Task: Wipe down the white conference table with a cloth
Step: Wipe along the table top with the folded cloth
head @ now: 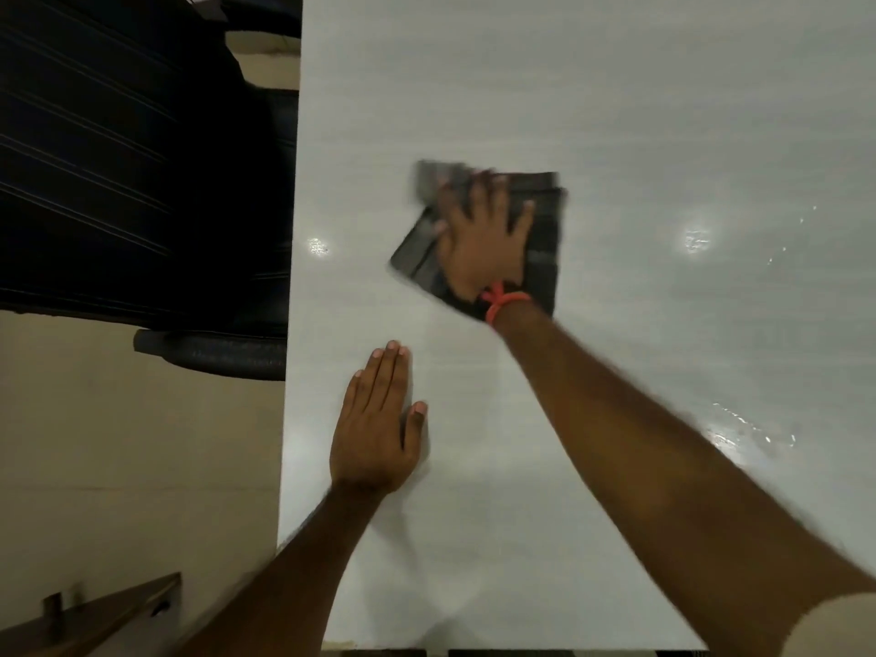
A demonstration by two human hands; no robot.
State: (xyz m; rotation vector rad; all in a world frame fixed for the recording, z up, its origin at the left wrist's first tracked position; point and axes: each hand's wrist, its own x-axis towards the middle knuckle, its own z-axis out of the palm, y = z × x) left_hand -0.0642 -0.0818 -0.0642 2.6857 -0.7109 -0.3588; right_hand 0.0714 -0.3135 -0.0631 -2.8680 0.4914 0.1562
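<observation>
A glossy white conference table (640, 135) fills most of the head view. A dark grey folded cloth (540, 234) lies flat on it, a little left of the middle, blurred by motion. My right hand (483, 244) presses down on the cloth with its fingers spread and straight; an orange band circles that wrist. My left hand (374, 429) rests flat on the bare table surface near the left edge, fingers together and straight, well short of the cloth.
A dark striped office chair (118, 158) stands against the table's left edge, its armrest (213, 355) close to the rim. Beige floor (118, 467) lies to the left. Wet streaks (739, 431) glisten on the table at the right. A brown wooden piece (104, 614) sits bottom left.
</observation>
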